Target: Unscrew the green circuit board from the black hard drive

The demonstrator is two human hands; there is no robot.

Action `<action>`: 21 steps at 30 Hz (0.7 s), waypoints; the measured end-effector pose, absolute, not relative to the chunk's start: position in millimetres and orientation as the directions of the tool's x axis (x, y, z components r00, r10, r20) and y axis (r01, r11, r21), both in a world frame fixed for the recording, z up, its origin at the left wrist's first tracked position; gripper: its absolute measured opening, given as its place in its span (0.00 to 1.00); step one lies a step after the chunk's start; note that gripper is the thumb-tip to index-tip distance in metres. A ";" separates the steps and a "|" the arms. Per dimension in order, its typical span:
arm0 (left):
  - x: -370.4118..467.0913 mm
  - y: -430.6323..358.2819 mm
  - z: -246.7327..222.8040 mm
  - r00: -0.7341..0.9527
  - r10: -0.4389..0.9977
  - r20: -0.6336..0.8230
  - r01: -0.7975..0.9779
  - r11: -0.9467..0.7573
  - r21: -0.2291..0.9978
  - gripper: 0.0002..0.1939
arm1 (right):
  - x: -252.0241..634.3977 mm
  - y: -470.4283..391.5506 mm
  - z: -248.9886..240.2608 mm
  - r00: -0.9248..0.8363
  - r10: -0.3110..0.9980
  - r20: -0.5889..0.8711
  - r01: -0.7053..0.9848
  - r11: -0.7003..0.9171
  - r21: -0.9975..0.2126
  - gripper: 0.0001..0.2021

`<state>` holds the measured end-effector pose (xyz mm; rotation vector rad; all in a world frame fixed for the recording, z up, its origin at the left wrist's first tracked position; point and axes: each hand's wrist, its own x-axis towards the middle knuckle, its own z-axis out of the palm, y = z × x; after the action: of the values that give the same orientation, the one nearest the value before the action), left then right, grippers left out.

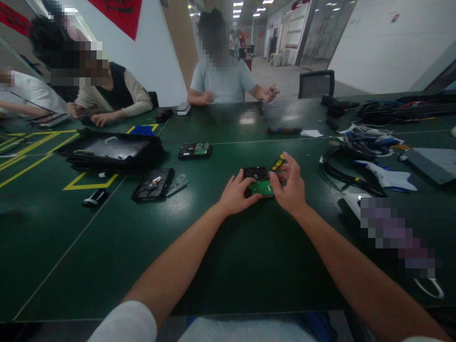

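A hard drive (261,188) with a green circuit board lies on the dark green table in front of me. My left hand (238,194) grips its left side, thumb along the near edge and fingers at the far side. Curled at the drive's right end is my right hand (291,187), with a small yellow-and-black screwdriver (278,163) held among its fingers. The screwdriver's shaft cannot be made out. Whether the right fingertips touch the drive is unclear.
Left of my hands are another hard drive (195,150), a black drive-like case (153,184), metal pieces (178,184) and a large black tray (110,151). Cables (351,175), a grey box (432,164) and a phone-like object (397,235) lie right. Several people sit around the table.
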<state>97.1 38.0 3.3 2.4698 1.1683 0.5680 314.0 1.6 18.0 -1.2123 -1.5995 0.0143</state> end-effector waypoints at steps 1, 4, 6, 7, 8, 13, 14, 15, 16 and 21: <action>97.2 38.1 2.9 0.578 0.790 0.203 0.651 -0.597 0.469 0.33 | 314.1 1.8 17.6 0.101 0.691 0.716 0.676 0.480 -0.559 0.34; 97.2 38.4 2.4 0.577 0.792 0.201 0.651 -0.594 0.472 0.33 | 314.3 2.8 16.2 0.114 0.698 0.707 0.667 0.474 -0.575 0.34; 97.1 38.3 2.8 0.579 0.789 0.206 0.646 -0.598 0.474 0.33 | 314.2 3.0 15.7 0.117 0.692 0.712 0.675 0.470 -0.568 0.34; 97.0 38.1 3.2 0.580 0.788 0.207 0.645 -0.599 0.475 0.33 | 314.2 2.9 15.8 0.117 0.687 0.718 0.682 0.470 -0.560 0.35; 96.9 38.0 3.6 0.581 0.787 0.207 0.644 -0.600 0.475 0.33 | 314.2 2.7 16.0 0.114 0.683 0.722 0.687 0.470 -0.554 0.35; 96.9 37.9 4.0 0.581 0.790 0.198 0.648 -0.596 0.474 0.33 | 315.5 2.2 17.0 0.096 0.700 0.708 0.677 0.476 -0.562 0.34; 96.8 38.0 3.9 0.580 0.790 0.199 0.649 -0.596 0.473 0.33 | 315.9 2.5 16.7 0.096 0.703 0.705 0.669 0.479 -0.568 0.34; 96.7 38.1 3.8 0.580 0.790 0.201 0.649 -0.597 0.471 0.33 | 316.2 2.9 16.4 0.099 0.704 0.704 0.663 0.481 -0.574 0.34; 96.7 38.2 3.7 0.581 0.789 0.203 0.649 -0.599 0.470 0.33 | 316.3 3.2 16.1 0.101 0.703 0.703 0.658 0.483 -0.578 0.35; 96.7 38.2 4.0 0.585 0.785 0.201 0.644 -0.601 0.473 0.33 | 313.9 1.6 17.6 0.103 0.674 0.732 0.703 0.470 -0.533 0.33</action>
<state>96.7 38.2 4.0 2.4687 1.1590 0.5622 313.9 1.6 17.6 -1.2250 -1.5941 -0.0329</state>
